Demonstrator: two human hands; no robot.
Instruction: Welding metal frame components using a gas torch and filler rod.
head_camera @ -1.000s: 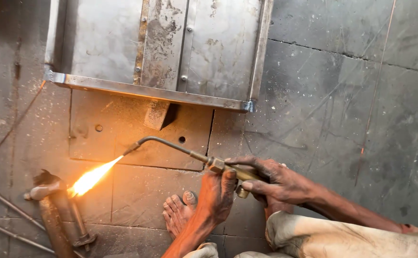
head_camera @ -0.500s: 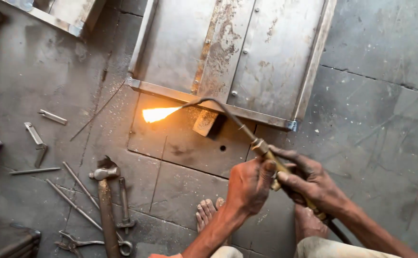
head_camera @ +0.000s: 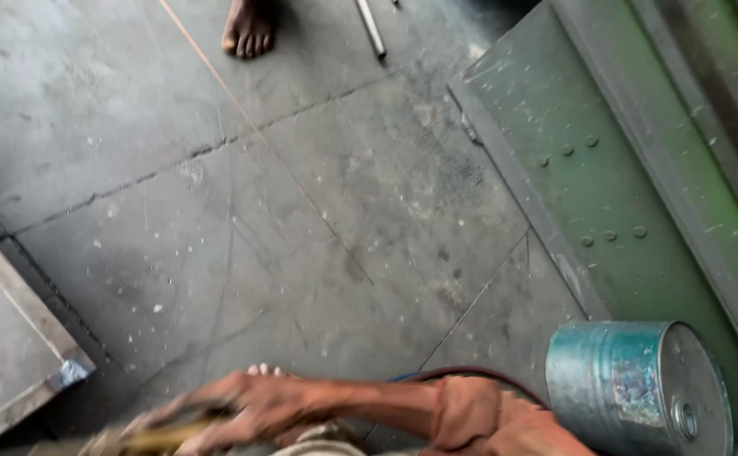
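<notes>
Stone floor (head_camera: 318,211), grey slabs. Green steel panel (head_camera: 639,169) with rivets along right side. Corner of grey metal sheet (head_camera: 14,355) lower left. Blue-grey metal drum (head_camera: 639,393) lower right, beside a dark hose (head_camera: 470,371).

One hand (head_camera: 251,405), blurred, closed round a brass torch handle (head_camera: 158,435) at bottom edge; which hand, cannot tell. Other hand not seen. Judged: torch being carried between spots; next move needs it steadied. Drum and hose sit close. Another person's bare foot (head_camera: 249,29) and a metal rod (head_camera: 370,27) well apart, top.
</notes>
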